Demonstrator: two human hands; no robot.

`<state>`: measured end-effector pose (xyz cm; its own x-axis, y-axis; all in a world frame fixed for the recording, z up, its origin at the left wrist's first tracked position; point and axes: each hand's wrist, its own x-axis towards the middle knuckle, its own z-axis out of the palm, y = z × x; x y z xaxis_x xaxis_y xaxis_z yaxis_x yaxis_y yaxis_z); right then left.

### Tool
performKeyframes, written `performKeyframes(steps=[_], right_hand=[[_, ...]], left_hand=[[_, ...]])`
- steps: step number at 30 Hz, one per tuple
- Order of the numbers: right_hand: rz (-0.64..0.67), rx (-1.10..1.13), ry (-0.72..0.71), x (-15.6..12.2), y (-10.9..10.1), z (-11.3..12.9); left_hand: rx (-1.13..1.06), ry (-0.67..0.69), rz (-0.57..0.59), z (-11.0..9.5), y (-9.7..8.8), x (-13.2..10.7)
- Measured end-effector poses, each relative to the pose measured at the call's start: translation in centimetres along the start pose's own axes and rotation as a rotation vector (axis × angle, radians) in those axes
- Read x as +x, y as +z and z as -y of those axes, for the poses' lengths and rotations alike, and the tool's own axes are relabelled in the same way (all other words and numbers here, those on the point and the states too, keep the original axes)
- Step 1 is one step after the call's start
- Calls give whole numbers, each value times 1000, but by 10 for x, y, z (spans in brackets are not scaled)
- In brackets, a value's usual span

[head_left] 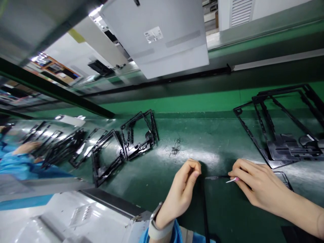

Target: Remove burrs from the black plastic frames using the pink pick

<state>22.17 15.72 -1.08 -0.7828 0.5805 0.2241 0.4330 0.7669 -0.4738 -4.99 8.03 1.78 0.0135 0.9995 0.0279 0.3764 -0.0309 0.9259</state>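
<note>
A thin black rectangular frame (204, 206) lies in front of me on the green bench. My left hand (181, 187), with a pale watch band on the wrist, is closed at the frame's upper left corner, thumb against curled fingers. Along the frame's top edge, my right hand (255, 184) pinches a slim tool (231, 180) with a silver tip and a pink part; its exact kind is mostly hidden in the fingers. A loose pile of thin black strands (175, 148) sits on the bench beyond my left hand.
Black frames stack at the right (291, 145); more frames (139, 135) line the bench leftward. A person's blue sleeve (22, 165) and hand are at far left. A grey panel (172, 37) stands beyond the bench; a white machine (83, 216) occupies the lower left.
</note>
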Motion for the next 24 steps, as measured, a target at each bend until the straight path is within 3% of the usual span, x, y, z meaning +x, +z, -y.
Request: performKeyframes(steps=[4, 7, 12, 16, 20, 24], right_hand=[[-11, 4, -17, 1, -1, 1], [-8, 10, -7, 1, 0, 1], [-26, 3, -7, -2, 3, 0], [-47, 9, -6, -1, 5, 1], [-29, 4, 20, 0, 4, 1], [74, -61, 90, 6, -4, 7]], left_hand=[[280, -39, 105, 1, -19, -3], [387, -17, 193, -1, -17, -8], [620, 5, 139, -2, -8, -16], [764, 14, 134, 0, -18, -24], [688, 43, 67, 1, -29, -32], [403, 101, 29, 2, -11, -34]])
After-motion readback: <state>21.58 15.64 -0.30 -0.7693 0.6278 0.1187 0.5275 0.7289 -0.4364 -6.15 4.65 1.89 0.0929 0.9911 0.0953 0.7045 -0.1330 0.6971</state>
